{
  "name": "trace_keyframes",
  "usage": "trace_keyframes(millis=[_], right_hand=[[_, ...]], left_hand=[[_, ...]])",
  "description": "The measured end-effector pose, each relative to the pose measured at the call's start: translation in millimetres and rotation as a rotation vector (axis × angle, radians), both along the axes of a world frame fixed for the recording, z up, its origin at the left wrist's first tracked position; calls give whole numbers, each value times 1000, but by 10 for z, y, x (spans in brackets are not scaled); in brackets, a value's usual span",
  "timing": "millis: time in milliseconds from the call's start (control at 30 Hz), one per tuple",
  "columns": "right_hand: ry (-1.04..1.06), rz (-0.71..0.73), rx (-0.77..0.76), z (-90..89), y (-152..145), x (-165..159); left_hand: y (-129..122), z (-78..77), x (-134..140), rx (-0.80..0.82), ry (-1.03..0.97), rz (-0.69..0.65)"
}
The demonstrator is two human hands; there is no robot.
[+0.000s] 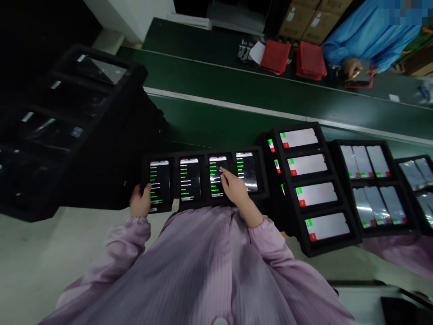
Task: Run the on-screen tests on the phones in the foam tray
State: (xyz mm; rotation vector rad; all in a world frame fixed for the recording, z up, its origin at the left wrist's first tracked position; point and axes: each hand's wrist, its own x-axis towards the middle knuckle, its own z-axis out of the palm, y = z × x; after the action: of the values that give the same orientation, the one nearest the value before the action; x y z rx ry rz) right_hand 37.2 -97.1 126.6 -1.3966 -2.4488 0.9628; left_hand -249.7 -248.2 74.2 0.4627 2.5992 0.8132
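Note:
A black tray (pixel 206 203) lies in front of me with several phones side by side, their dark screens lit with lists in green and white text. My left hand (pixel 140 201) grips the tray's left end, its thumb by the edge of the leftmost phone (pixel 159 180). Over the third phone from the left (pixel 216 185), my right hand (pixel 234 186) has its index finger stretched to the screen, the other fingers partly curled. It holds nothing. To its right is the last phone (pixel 248 174), and between the hands is the second phone (pixel 190 180).
To the right, a stacked black tray (pixel 324 180) holds phones with white screens and red and green corners. More phone trays (pixel 368 180) stand beyond it. Dark stacked trays (pixel 111 113) rise at left. Across the green bench are red folders (pixel 275 56) and a person in blue (pixel 368 31).

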Motion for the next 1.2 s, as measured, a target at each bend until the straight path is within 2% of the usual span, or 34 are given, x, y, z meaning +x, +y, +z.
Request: trace_keyframes(millis=[200, 367, 633, 833, 1000, 1200], right_hand=[[-24, 25, 11, -30, -8, -35], [-76, -10, 3, -4, -5, -10], [-10, -269, 107, -57, 16, 416], [30, -334, 117, -129, 105, 465], [117, -293, 129, -76, 84, 384], [220, -218, 65, -56, -40, 305]], left_hand=[[-20, -33, -31, 2, 22, -12], [-24, -47, -34, 6, 33, -11], [-6, 4, 14, 2, 19, 3], [20, 52, 63, 30, 5, 41], [26, 78, 66, 72, -46, 57], [61, 67, -19, 117, -107, 109]])
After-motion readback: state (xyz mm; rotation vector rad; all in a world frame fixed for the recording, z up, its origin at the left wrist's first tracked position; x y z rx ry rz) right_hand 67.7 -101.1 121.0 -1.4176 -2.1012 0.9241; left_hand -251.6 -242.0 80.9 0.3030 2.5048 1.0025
